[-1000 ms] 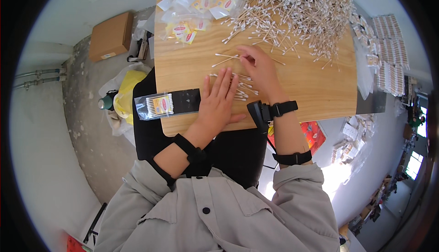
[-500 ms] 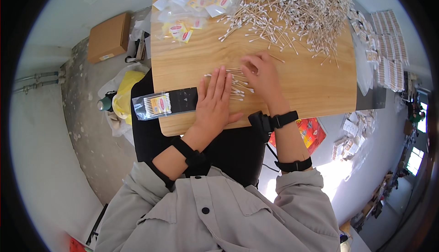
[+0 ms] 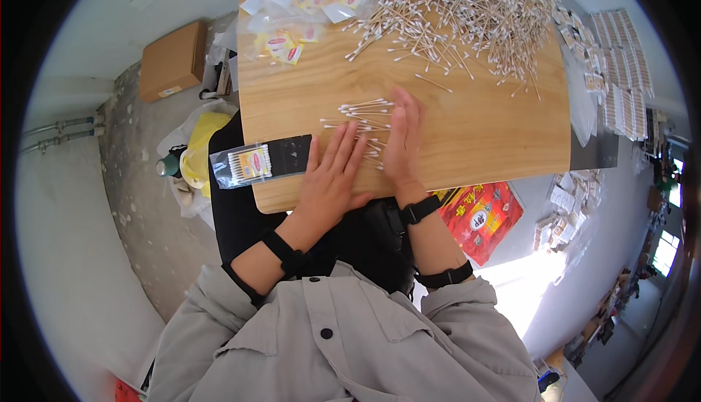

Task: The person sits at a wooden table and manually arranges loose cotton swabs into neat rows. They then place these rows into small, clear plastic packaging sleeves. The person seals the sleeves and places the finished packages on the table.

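Right grip [image 3: 404, 143] has uncurled, edge-on beside swabs [image 3: 369, 111], nothing visibly pinched. Left grip [image 3: 331, 177] spread flat; swabs look bracketed.

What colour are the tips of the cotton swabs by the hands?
White; the cotton swabs show best in the head view.

The head camera is looking steeply down from well above the fingers [image 3: 347, 143]. Its fisheye is spanning the worktop [image 3: 496, 124] beneath them and the wearer's shirt [image 3: 292, 322] behind.
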A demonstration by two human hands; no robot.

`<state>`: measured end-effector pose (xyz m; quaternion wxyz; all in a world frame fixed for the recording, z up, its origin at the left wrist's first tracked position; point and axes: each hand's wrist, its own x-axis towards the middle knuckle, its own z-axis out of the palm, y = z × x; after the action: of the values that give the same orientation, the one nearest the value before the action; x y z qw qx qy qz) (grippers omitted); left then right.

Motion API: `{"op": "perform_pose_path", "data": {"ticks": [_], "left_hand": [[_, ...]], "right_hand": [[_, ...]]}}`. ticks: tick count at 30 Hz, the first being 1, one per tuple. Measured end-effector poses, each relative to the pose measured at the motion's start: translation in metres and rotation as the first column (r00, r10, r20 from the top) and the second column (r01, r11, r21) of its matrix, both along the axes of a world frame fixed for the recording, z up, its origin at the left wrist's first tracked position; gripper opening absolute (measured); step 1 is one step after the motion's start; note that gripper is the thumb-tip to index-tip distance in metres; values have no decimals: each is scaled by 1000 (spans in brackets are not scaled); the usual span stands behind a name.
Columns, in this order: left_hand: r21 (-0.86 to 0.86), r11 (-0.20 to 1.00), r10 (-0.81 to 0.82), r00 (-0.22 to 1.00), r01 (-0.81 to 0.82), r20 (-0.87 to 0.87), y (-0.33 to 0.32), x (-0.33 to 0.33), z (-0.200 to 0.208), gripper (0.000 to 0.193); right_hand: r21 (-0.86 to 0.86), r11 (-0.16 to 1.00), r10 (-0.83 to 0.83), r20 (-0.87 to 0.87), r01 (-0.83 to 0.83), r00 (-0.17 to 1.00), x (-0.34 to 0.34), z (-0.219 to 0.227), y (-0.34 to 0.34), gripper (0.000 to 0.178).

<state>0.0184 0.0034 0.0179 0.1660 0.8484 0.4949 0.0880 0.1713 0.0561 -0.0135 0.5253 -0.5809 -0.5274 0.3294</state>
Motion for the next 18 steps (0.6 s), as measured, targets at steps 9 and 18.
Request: {"op": "perform_pose_path", "data": {"ticks": [9,18], "left_hand": [[13,998,65,998,-65,-20,30,14,5,119],[41,999,28,999,-26,-29,33,5,-11,119]], "right_hand": [[56,998,-30,-190,42,981,8,-7,-6,38],[-60,997,-19,476,54,879,29,14,-28,20]]}}
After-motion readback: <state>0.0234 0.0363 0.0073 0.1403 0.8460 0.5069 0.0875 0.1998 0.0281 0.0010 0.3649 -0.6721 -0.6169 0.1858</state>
